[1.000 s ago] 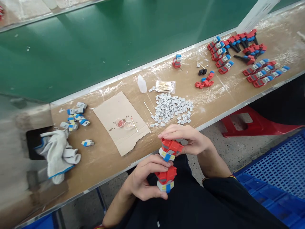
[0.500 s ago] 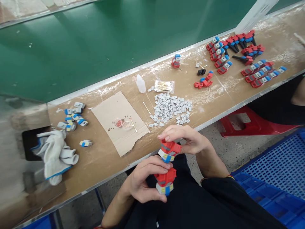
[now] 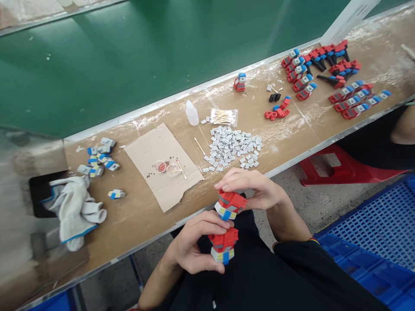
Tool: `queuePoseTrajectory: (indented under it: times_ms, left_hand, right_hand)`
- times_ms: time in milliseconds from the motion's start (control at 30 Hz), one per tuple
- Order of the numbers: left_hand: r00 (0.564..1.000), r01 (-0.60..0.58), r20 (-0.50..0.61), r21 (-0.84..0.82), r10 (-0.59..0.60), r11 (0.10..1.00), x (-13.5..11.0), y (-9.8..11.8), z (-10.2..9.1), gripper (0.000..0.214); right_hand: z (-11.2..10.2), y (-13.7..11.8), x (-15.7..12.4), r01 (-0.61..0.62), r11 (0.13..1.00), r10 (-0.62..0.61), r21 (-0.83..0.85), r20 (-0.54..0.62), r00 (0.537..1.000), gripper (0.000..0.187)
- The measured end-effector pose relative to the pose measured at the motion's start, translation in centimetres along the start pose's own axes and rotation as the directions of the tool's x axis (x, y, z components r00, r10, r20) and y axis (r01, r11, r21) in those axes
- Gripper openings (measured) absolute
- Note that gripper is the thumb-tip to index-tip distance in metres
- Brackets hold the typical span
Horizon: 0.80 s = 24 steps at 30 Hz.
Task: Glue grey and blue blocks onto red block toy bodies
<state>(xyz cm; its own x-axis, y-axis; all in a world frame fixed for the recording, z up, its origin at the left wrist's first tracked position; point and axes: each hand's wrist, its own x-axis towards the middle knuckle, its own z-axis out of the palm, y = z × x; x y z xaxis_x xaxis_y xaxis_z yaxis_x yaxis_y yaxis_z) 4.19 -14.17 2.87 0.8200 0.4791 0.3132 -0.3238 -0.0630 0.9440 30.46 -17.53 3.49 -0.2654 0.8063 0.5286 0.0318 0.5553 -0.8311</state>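
Note:
Between the thumb and fingers of my left hand [image 3: 196, 244] is a red toy part with a white, yellow and blue end [image 3: 223, 245]. My right hand [image 3: 254, 190] grips a second, matching toy part [image 3: 229, 204] just above it. Both parts are held tilted, close together, in front of my dark shirt, with the white and blue ends pointing down. My left fingertips lie at the lower end of the upper part; whether they press on it I cannot tell. The inner sides of both parts are hidden by my fingers.
On the bench lie a heap of small grey pieces [image 3: 231, 147], a bag of cotton swabs [image 3: 223, 117], a white bottle [image 3: 192, 114], a cardboard sheet [image 3: 155, 149] bearing small dishes, and gloves [image 3: 73, 207]. Rows of red-blue toy parts [image 3: 353, 100] stand right. Another person's arm shows far right.
The lower toy part in my left hand has shifted and turned slightly to the left. My right hand and its part have stayed almost still.

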Motion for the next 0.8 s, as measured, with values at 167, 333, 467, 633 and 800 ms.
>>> queuePoseTrajectory:
  times_ms: [167,333,467,633,800]
  left_hand:
    - [1.0,-0.003,0.004,-0.002,0.003,1.0,0.0,0.0,0.1,0.064]
    - [1.0,-0.013,0.006,-0.015,0.013,1.0,0.0,0.0,0.1,0.066]
    - [1.0,0.007,0.003,-0.062,-0.007,0.998,-0.2,-0.1,0.2,0.067]
    - [0.971,0.044,-0.219,-0.229,-0.096,0.972,0.4,-0.1,0.6,0.057]
    - [0.852,0.018,-0.477,-0.383,-0.214,0.923,1.1,-0.4,0.4,0.05]
  right_hand:
    - [0.0,0.0,-0.1,0.011,1.0,-0.011,-0.012,0.002,1.0,0.064]
    - [-0.3,-0.3,0.1,0.007,1.0,-0.006,-0.028,0.015,1.0,0.068]
    - [-0.3,-0.5,-0.1,-0.046,0.999,0.046,-0.011,0.019,0.999,0.065]
    - [2.3,0.9,-0.7,-0.193,0.881,0.34,0.432,-0.293,0.894,0.063]
    - [5.0,2.5,-1.1,0.101,0.608,0.563,0.787,-0.518,0.644,0.07]
